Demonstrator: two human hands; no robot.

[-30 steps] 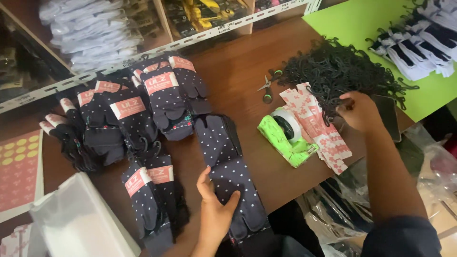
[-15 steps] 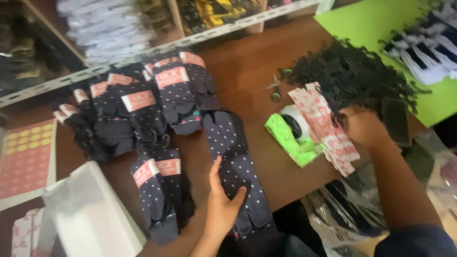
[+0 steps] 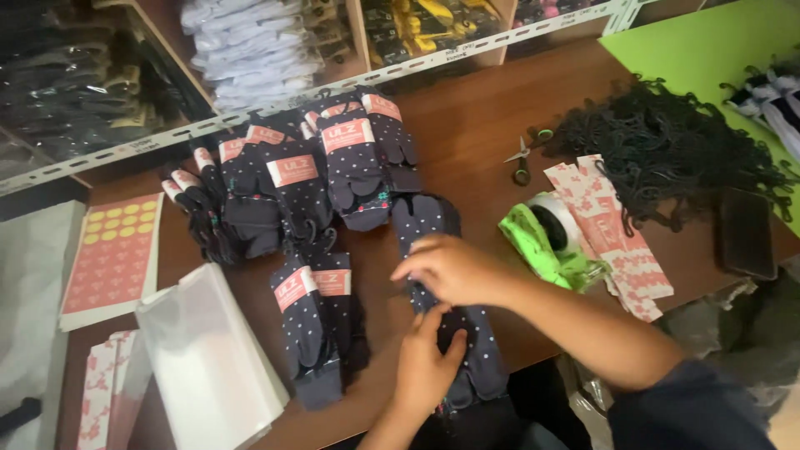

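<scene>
Both hands rest on one dark navy polka-dot sock [image 3: 479, 350] that lies lengthwise near the front edge of the brown wooden table [image 3: 475, 133]. Its split toe points toward the back edge. Reaching in from the right side, the right hand [image 3: 450, 268] lies across the upper half of the sock, fingers curled and pressing down, though whether it pinches the fabric cannot be told. Coming up from the front edge, the left hand [image 3: 427, 367] lies flat on the lower half, fingers spread open and thumb stretched upward toward the right hand, so it presses rather than grips.

Just left of this sock lie two banded pairs of socks [image 3: 321, 325], each wrapped with a pink paper label. Further back, toward the back edge and the table's left half, sits a larger fanned pile of labelled socks [image 3: 308, 175] in the same dark dotted cloth.

Right of the hands sits a bright green tape dispenser [image 3: 542, 242] holding a white roll. Touching it on the right is a loose stack of pink patterned paper bands [image 3: 608, 225]. Beyond those, toward the back right corner, spreads a heap of black plastic hooks [image 3: 667, 150], with small scissors [image 3: 522, 158] just left of it.

At the front left corner lies a stack of clear plastic bags [image 3: 208, 358], and beside it, along the left edge, a pink sheet of round yellow stickers [image 3: 117, 250].
</scene>
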